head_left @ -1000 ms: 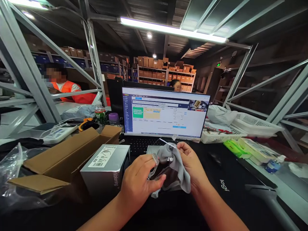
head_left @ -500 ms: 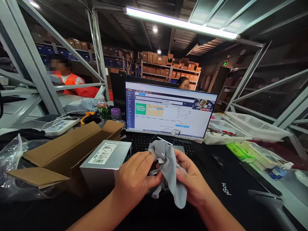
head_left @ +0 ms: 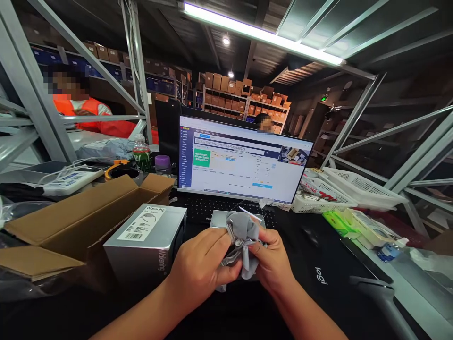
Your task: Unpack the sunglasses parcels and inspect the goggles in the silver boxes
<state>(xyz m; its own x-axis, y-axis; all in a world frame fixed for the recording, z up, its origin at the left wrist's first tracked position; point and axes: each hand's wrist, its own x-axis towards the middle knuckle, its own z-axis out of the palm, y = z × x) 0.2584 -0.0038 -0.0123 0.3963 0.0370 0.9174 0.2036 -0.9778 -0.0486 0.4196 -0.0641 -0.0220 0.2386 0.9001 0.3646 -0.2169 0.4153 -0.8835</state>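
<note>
My left hand (head_left: 203, 264) is closed, thumb and fingers pinching the left side of a soft grey cloth item (head_left: 244, 226). On its right side, my right hand (head_left: 274, 259) also grips the bunched fabric with thumb and fingers. The cloth is gathered into folds, with a narrow shiny strip or strap near the left fingers; its exact kind is not clear. To the left of my hands stands a silver-grey box (head_left: 145, 229) printed "Wakening", a white label on top. Just behind the cloth lies a flat silvery item (head_left: 219, 218), partly covered.
An open cardboard carton (head_left: 78, 222) stands at left. A monitor (head_left: 240, 160) and black keyboard (head_left: 198, 210) are ahead. White baskets (head_left: 318, 204), a green packet (head_left: 338, 223), a small bottle (head_left: 391, 250) and a grey handheld device (head_left: 378, 288) lie right. A person in an orange vest (head_left: 81, 107) is beyond the frame.
The hanging flap of grey cloth has been gathered up and folded in by my right hand. My view has shifted slightly, and the co-worker at left has a hand near the chest.
</note>
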